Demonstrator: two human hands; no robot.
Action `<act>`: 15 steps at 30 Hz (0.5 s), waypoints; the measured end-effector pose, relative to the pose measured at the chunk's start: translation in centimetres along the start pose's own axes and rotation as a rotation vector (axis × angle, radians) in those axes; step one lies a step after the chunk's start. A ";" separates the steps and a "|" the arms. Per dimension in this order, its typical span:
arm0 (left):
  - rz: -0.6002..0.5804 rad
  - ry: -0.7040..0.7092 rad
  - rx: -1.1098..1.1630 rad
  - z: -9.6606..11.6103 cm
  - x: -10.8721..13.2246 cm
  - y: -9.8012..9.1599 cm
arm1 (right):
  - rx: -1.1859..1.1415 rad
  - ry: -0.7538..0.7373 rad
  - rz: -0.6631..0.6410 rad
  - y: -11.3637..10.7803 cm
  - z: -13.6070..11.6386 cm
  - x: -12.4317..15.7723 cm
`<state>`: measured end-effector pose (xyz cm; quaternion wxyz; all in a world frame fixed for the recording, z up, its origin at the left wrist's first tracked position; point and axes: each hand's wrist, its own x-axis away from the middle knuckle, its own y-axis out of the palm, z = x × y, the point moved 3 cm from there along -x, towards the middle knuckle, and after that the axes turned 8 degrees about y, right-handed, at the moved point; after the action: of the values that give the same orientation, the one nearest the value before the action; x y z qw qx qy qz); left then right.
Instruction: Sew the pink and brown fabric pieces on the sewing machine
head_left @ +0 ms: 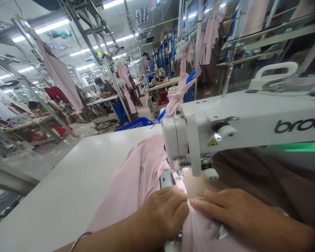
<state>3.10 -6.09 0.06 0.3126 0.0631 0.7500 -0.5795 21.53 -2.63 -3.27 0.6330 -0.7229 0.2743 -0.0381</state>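
Observation:
A white sewing machine (183, 136) stands in front of me, with its needle area lit. Pink fabric (128, 175) runs under the presser foot, spreading over the table to the left and down toward me. My left hand (165, 210) is closed on the pink fabric just before the foot, its fingers curled and fingertips partly hidden. Close beside it, my right hand (233, 206) rests on the cloth with fingers stretched out, their tips at the fabric's edge. Brown fabric (246, 175) lies beneath the machine arm, to the right of the needle.
The white tabletop (65, 182) extends left. A pink cloth strip (177, 96) tied on the machine head holds a blue pen-like tool (159, 117). Behind the table sits a blue basket (135, 123). Farther back are hanging garments (211, 35), metal frames and other people at worktables.

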 end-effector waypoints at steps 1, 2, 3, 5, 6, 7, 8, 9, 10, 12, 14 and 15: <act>0.019 -0.004 0.001 0.0 0.1 -0.1 | -0.029 0.022 -0.011 0.2 0.3 0.1; 0.034 -0.007 0.001 0.0 0.2 -0.2 | -0.050 0.048 -0.024 0.4 0.5 0.1; 0.042 -0.008 -0.002 0.0 0.3 -0.3 | -0.065 0.076 -0.029 0.5 0.7 0.2; 0.037 -0.005 -0.007 0.1 0.4 -0.2 | -0.087 0.119 -0.025 0.5 1.0 0.3; 0.040 -0.004 -0.011 0.1 0.4 -0.2 | -0.095 0.135 -0.030 0.5 1.1 0.3; 0.047 -0.005 -0.010 0.2 0.4 -0.1 | -0.101 0.144 -0.037 0.4 1.1 0.2; 0.055 -0.014 -0.006 0.2 0.5 -0.1 | -0.105 0.155 -0.054 0.3 1.0 0.2; 0.068 -0.023 0.000 0.2 0.5 -0.1 | -0.109 0.168 -0.076 0.1 1.0 0.1; 0.083 -0.034 0.007 0.2 0.5 -0.1 | -0.110 0.181 -0.105 0.0 0.9 0.0; 0.096 -0.048 0.011 0.2 0.6 -0.1 | -0.096 0.197 -0.157 -0.1 0.8 -0.1; 0.087 -0.048 -0.005 0.2 0.7 0.0 | -0.071 0.197 -0.170 -0.1 0.9 -0.1; 0.070 -0.045 -0.014 0.2 0.7 0.2 | -0.059 0.193 -0.165 -0.1 0.9 -0.1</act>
<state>2.70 -6.45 -0.50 0.3499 0.0742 0.7441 -0.5643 21.89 -1.75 -3.35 0.5768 -0.7543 0.2745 -0.1514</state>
